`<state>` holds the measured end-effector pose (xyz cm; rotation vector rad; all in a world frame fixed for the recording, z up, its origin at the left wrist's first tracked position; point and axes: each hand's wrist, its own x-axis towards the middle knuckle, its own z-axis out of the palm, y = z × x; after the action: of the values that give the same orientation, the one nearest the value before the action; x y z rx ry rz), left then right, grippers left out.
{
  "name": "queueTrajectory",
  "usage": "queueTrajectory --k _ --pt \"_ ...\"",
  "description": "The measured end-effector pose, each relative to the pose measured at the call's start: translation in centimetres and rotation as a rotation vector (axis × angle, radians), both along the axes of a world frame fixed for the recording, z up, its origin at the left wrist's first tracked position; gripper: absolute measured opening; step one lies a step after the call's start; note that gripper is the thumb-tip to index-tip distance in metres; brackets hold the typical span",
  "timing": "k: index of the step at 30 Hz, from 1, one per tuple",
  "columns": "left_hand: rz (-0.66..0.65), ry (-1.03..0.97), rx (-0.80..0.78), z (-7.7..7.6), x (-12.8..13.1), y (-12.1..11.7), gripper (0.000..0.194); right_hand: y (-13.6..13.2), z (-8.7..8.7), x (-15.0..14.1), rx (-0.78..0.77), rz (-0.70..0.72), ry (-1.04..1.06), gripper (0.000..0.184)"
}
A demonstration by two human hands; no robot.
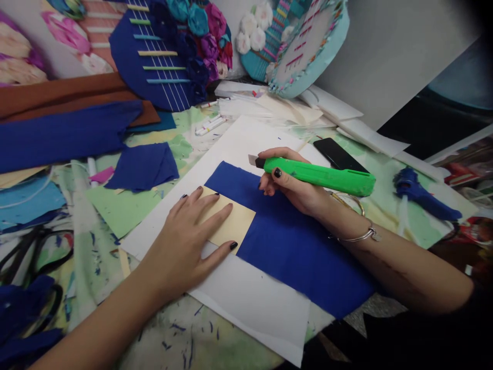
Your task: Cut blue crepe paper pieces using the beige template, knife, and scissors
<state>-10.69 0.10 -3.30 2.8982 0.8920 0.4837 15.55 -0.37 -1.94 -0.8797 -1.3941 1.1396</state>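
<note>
My left hand (188, 234) lies flat with fingers spread on a cream card rectangle (234, 222), pressing it onto a blue felt sheet (296, 241). The felt rests on a large white paper sheet (250, 303). My right hand (295, 187) is closed around a bright green utility knife (327, 177). Its short blade points left, at the far edge of the blue felt just beyond the card.
Blue felt scraps (144, 167) and brown and blue fabric strips (61, 115) lie at the left. Decorated round boards with paper flowers (181, 46) lean at the back. A black phone (339, 154), a blue glue gun (419, 192), markers (210, 126) and black scissors (31, 252) surround the work.
</note>
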Motion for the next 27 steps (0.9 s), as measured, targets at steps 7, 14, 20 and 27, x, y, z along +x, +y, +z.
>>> queueTrajectory --k 7,14,20,27 --pt "-0.004 -0.013 -0.006 0.01 0.01 0.06 0.053 0.29 -0.08 0.36 0.007 -0.066 0.024 0.036" --pt "0.0 -0.016 -0.025 0.09 0.08 0.03 0.054 -0.04 0.53 0.22 0.002 -0.069 -0.091 0.04" --pt "0.004 -0.018 -0.03 0.07 0.17 0.08 0.054 -0.34 0.62 0.28 0.059 0.147 -0.294 0.035" --pt "0.006 -0.003 -0.032 0.17 0.24 0.06 0.055 -0.08 0.45 0.54 0.189 0.26 -0.439 0.028"
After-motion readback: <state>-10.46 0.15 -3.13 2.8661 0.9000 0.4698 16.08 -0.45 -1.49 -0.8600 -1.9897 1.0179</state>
